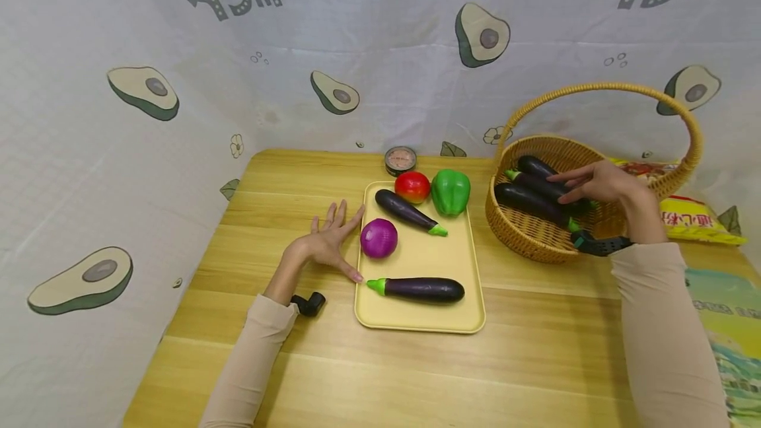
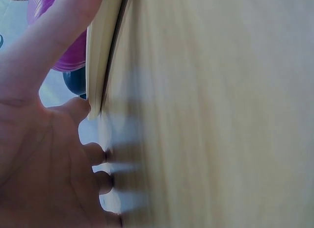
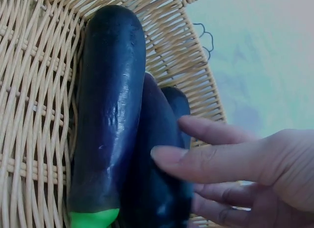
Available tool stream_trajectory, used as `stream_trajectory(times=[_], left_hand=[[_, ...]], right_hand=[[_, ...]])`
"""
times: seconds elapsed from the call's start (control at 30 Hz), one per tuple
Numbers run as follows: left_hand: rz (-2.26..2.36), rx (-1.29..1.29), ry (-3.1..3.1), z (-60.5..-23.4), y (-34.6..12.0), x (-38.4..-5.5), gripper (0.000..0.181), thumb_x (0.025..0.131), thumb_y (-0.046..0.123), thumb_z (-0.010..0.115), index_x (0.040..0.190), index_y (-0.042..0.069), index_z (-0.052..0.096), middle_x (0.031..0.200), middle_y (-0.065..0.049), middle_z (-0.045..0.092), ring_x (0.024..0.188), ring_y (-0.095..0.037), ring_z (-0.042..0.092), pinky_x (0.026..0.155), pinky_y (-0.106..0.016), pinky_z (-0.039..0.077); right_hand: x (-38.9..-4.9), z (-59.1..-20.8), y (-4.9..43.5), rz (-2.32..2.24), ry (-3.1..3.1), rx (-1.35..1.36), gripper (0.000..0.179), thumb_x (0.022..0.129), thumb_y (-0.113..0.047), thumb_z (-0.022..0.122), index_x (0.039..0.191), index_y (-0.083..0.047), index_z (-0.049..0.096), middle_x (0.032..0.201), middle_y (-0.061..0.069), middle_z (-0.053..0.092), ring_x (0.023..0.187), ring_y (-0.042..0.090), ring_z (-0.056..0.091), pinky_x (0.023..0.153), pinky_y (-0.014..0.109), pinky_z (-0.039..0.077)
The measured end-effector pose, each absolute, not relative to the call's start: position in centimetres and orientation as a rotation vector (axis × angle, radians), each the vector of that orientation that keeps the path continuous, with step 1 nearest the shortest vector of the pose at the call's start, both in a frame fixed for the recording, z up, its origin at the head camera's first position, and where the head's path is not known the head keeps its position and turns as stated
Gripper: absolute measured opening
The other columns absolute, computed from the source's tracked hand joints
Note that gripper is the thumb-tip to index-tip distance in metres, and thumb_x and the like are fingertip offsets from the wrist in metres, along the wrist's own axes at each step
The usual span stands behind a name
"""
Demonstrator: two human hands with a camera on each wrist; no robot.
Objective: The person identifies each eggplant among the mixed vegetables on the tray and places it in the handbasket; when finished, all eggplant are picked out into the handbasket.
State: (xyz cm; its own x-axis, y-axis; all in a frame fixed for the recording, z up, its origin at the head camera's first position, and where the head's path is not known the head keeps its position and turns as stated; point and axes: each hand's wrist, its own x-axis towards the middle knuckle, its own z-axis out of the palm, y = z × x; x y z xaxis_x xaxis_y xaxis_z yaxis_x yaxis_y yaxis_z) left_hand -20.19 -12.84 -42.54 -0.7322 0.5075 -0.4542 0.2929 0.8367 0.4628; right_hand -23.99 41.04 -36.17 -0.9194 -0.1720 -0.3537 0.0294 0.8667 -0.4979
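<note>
My left hand [image 1: 326, 243] has its fingers spread on the wood at the left side of a cream tray [image 1: 428, 319], thumb and index finger right at the rim. On the tray are a purple onion [image 1: 378, 238], two eggplants, one at the front [image 1: 425, 289] and one farther back [image 1: 407, 210], a red fruit [image 1: 413, 187] and a green bell pepper [image 1: 450, 192]. My right hand [image 1: 600, 183] reaches into a wicker basket [image 1: 523, 243] holding several eggplants [image 3: 110, 110]. Its thumb and fingers extend loosely over the middle eggplant [image 3: 157, 139], without curling round it.
The basket's tall handle [image 1: 600, 86] arches above the right hand. A yellow snack bag [image 1: 695, 220] lies right of the basket, with a printed colourful sheet [image 1: 728, 322] nearer. A small round tin [image 1: 400, 159] stands behind the tray, before an avocado-print cloth [image 1: 392, 38].
</note>
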Motion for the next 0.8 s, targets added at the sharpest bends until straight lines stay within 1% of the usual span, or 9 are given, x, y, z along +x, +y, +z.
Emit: stream_trajectory(times=[0.07,0.17,0.27,0.37,0.47,0.57,0.63,0.73,0.8], left_hand=[[0.492,0.586,2.427,-42.6,-12.8,-20.2,0.146,0.07,0.051,0.094,0.166,0.027,-0.014,0.166,-0.017,-0.035,0.154,-0.035,-0.035,0.123,-0.068,-0.019],[0.493,0.59,2.428,-42.6,-12.8,-20.2,0.146,0.07,0.051,0.094,0.166,0.027,-0.014,0.166,-0.017,-0.035,0.154,-0.035,-0.035,0.123,-0.068,-0.018],[0.49,0.589,2.428,-42.6,-12.8,-20.2,0.146,0.07,0.052,0.093,0.166,0.028,-0.014,0.166,-0.017,-0.035,0.154,-0.035,-0.036,0.123,-0.068,-0.018],[0.5,0.587,2.426,-42.5,-12.9,-20.2,0.146,0.07,0.051,0.094,0.166,0.027,-0.014,0.166,-0.018,-0.035,0.154,-0.036,-0.035,0.123,-0.068,-0.019],[0.505,0.589,2.426,-42.5,-12.9,-20.2,0.146,0.07,0.051,0.094,0.166,0.026,-0.014,0.166,-0.019,-0.035,0.154,-0.038,-0.034,0.123,-0.069,-0.018],[0.499,0.59,2.431,-42.5,-12.9,-20.1,0.146,0.07,0.051,0.094,0.166,0.025,-0.013,0.166,-0.02,-0.034,0.155,-0.039,-0.033,0.123,-0.069,-0.018],[0.495,0.589,2.433,-42.5,-12.9,-20.1,0.146,0.07,0.051,0.094,0.166,0.025,-0.013,0.167,-0.02,-0.033,0.155,-0.038,-0.033,0.123,-0.069,-0.017],[0.498,0.588,2.437,-42.5,-12.9,-20.1,0.147,0.069,0.051,0.094,0.166,0.025,-0.013,0.167,-0.02,-0.033,0.155,-0.039,-0.032,0.123,-0.069,-0.017],[0.503,0.587,2.439,-42.5,-12.8,-20.2,0.147,0.069,0.051,0.094,0.166,0.025,-0.013,0.167,-0.02,-0.033,0.155,-0.039,-0.032,0.123,-0.069,-0.017]], right_hand=[[-24.1,-36.2,41.0,-0.705,2.643,-0.088,0.057,0.095,-0.021,0.075,0.143,0.004,0.056,0.138,0.043,0.054,0.124,0.061,0.052,0.091,0.055,0.055],[-24.2,-36.3,41.0,-0.691,2.638,-0.08,0.057,0.095,-0.021,0.076,0.143,0.004,0.056,0.137,0.043,0.056,0.123,0.061,0.053,0.082,0.041,0.056],[-24.2,-36.2,40.9,-0.686,2.637,-0.088,0.056,0.096,-0.02,0.074,0.143,0.005,0.055,0.135,0.042,0.057,0.123,0.06,0.053,0.079,0.035,0.054],[-24.0,-35.8,40.6,-0.688,2.646,-0.099,0.056,0.099,-0.02,0.07,0.145,0.006,0.052,0.138,0.042,0.055,0.123,0.058,0.054,0.084,0.041,0.055],[-23.6,-35.0,40.0,-0.693,2.654,-0.116,0.058,0.104,-0.025,0.063,0.15,0.007,0.046,0.146,0.042,0.048,0.124,0.056,0.053,0.088,0.045,0.052],[-23.0,-33.8,39.1,-0.712,2.668,-0.158,0.063,0.108,-0.033,0.056,0.155,0.005,0.04,0.151,0.041,0.043,0.126,0.054,0.052,0.088,0.047,0.05],[-22.4,-33.0,38.3,-0.747,2.664,-0.187,0.066,0.109,-0.037,0.053,0.159,0.001,0.035,0.152,0.038,0.045,0.132,0.055,0.049,0.093,0.051,0.052],[-21.3,-32.1,37.0,-0.796,2.654,-0.255,0.067,0.109,-0.038,0.052,0.163,-0.005,0.03,0.152,0.033,0.049,0.135,0.05,0.049,0.097,0.057,0.05],[-20.6,-31.6,36.2,-0.816,2.65,-0.302,0.065,0.109,-0.036,0.053,0.164,-0.01,0.03,0.152,0.028,0.051,0.135,0.036,0.053,0.101,0.047,0.051]])
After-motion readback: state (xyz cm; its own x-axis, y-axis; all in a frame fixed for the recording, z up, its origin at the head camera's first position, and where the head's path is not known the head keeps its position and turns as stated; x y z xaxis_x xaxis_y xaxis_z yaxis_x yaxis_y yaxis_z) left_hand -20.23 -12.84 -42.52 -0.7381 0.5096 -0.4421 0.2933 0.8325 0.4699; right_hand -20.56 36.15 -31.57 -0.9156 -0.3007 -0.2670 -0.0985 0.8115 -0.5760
